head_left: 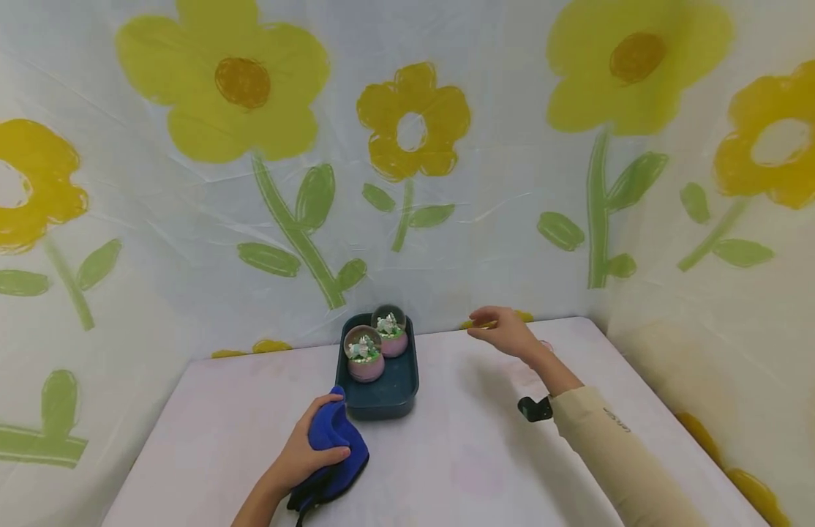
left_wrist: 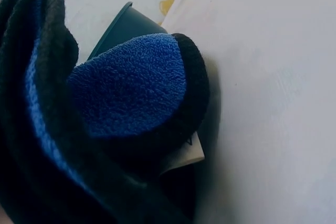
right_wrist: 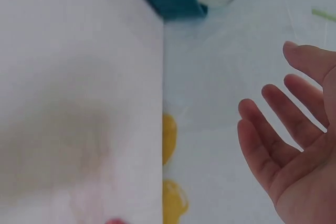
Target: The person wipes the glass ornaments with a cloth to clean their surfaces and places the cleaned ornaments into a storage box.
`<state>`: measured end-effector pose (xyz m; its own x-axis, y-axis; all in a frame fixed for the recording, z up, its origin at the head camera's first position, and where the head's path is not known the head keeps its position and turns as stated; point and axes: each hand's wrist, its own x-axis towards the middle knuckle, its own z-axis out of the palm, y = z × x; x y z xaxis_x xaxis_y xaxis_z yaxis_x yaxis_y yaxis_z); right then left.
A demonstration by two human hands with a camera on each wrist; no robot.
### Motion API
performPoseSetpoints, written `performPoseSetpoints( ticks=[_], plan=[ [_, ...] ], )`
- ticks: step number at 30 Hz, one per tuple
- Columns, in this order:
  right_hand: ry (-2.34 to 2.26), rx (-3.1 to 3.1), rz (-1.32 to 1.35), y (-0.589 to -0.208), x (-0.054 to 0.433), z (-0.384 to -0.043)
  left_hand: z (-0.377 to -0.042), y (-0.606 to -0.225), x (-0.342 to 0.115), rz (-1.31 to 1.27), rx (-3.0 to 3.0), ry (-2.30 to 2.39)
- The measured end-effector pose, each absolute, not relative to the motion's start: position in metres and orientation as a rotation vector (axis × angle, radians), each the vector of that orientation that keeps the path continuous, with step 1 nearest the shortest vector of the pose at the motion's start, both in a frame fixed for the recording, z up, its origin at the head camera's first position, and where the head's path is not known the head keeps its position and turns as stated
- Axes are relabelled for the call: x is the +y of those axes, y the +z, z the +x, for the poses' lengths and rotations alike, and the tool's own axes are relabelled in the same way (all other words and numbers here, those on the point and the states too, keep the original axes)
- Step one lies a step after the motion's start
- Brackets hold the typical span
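My left hand (head_left: 309, 446) grips a blue cloth (head_left: 335, 432) with black edging, bunched between thumb and fingers, just in front of a dark teal tray (head_left: 381, 405). The cloth (left_wrist: 131, 87) fills much of the left wrist view, and a pale tag (left_wrist: 185, 157) sticks out under it. Inside the tray stand two snow globes (head_left: 366, 366) with pink bases, side by side toward its back. To the right of the tray my right hand (head_left: 506, 333) hovers above the table's far part, fingers loosely bent and holding nothing; its palm shows in the right wrist view.
The tray rests on a pale table (head_left: 447, 468) near its back edge. Behind and on both sides hangs a white sheet (head_left: 500, 219) printed with yellow flowers. A dark strap-like piece (head_left: 534, 410) shows beside the right wrist.
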<state>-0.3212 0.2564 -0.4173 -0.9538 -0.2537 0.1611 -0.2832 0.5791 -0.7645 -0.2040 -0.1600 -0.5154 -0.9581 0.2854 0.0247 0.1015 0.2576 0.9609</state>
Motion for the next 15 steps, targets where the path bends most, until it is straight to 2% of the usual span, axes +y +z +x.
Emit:
performPoseSetpoints(
  ticks=[5, 15],
  plan=[
    [1.285, -2.748, 0.338, -0.421, 0.296, -0.320, -0.204, -0.516, -0.160, 0.362, 2.357, 1.819],
    [1.177, -2.665, 0.022, -0.457, 0.359, -0.308, -0.189, -0.525, -0.159, 0.323, 2.335, 1.859]
  ],
)
